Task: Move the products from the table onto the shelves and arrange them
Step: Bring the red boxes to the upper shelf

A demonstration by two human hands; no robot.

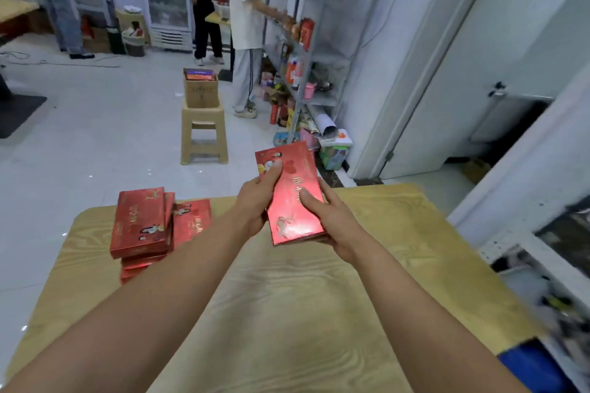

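A flat red box (292, 182) is held above the far part of the wooden table (287, 313). My left hand (255, 201) grips its left edge, thumb lying on the top face. My right hand (332, 217) holds its right edge, thumb on top and fingers underneath. A pile of several like red boxes (143, 223) sits at the table's far left corner. The metal shelves (306, 41) stand beyond the table against the wall, partly filled with bottles, cans and packets.
A beige plastic stool (204, 134) carrying a cardboard box (200, 88) stands on the tiled floor ahead. Two people stand near the shelves, one reaching into them. A white door (447, 57) is at right. A second shelf unit's edge (542, 265) is close on my right.
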